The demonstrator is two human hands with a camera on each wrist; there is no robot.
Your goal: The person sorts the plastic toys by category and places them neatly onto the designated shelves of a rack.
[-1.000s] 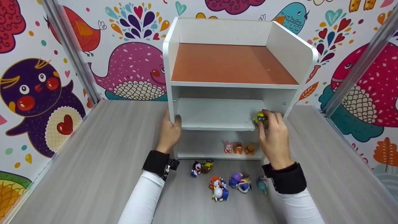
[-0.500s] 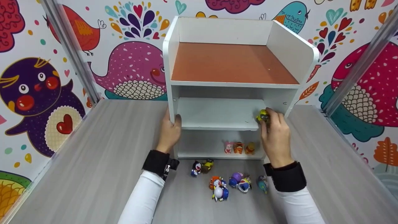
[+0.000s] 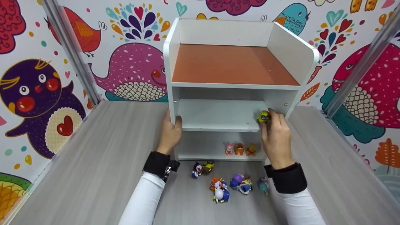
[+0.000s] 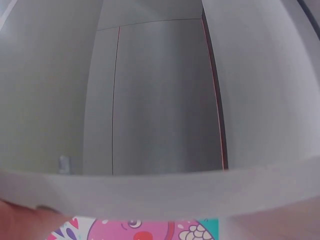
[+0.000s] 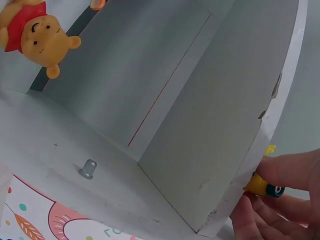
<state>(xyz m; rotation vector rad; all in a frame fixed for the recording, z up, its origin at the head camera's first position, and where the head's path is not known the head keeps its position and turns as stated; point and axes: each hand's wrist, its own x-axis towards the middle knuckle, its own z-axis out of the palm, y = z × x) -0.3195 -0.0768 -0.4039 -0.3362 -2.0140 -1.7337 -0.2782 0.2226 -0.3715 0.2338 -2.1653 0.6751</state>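
In the head view my right hand [image 3: 277, 137] pinches a small yellow toy figure [image 3: 264, 116] with dark goggle-like eyes, at the right end of the middle shelf [image 3: 218, 114]. The right wrist view shows this figure [image 5: 257, 185] between thumb and fingers, right at the shelf's chipped front edge. My left hand [image 3: 170, 134] grips the left side panel of the white shelf unit [image 3: 172, 103], thumb in front and fingers partly hidden behind. On the bottom shelf stand a pink piglet figure [image 3: 229, 149], an orange tiger figure [image 3: 239, 149] and a yellow bear figure [image 3: 251, 150].
Several toy figures lie on the grey wood-look table [image 3: 125, 162] before the unit: a black-and-blue one [image 3: 197, 170], a yellow-brown one [image 3: 208, 167], a cluster [image 3: 221, 194], a purple one [image 3: 238, 178] and a teal one [image 3: 263, 186]. A patterned wall [image 3: 134, 68] stands behind.
My right hand has shifted slightly to the right along the middle shelf with the yellow figure. The left hand and the other figures have stayed in place.
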